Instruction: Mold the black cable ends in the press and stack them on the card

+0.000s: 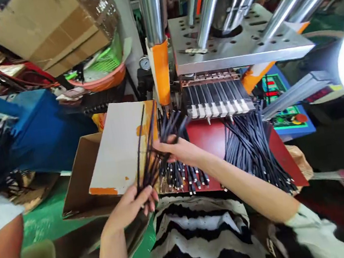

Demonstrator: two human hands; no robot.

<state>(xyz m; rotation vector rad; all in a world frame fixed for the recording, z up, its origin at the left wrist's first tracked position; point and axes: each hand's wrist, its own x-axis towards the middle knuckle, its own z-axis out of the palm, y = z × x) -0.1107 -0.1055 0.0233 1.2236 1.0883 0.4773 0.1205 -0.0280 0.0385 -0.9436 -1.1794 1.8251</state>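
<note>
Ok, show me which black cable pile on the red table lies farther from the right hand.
The cable pile at the right end of the red table, fanned out beyond the right forearm; the other pile lies close by the right hand.

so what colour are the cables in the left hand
The cables are black, seen in the head view.

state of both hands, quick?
Left hand: closed, holding thin black cables.
Right hand: closed around a bunch of black cables, blurred.
</note>
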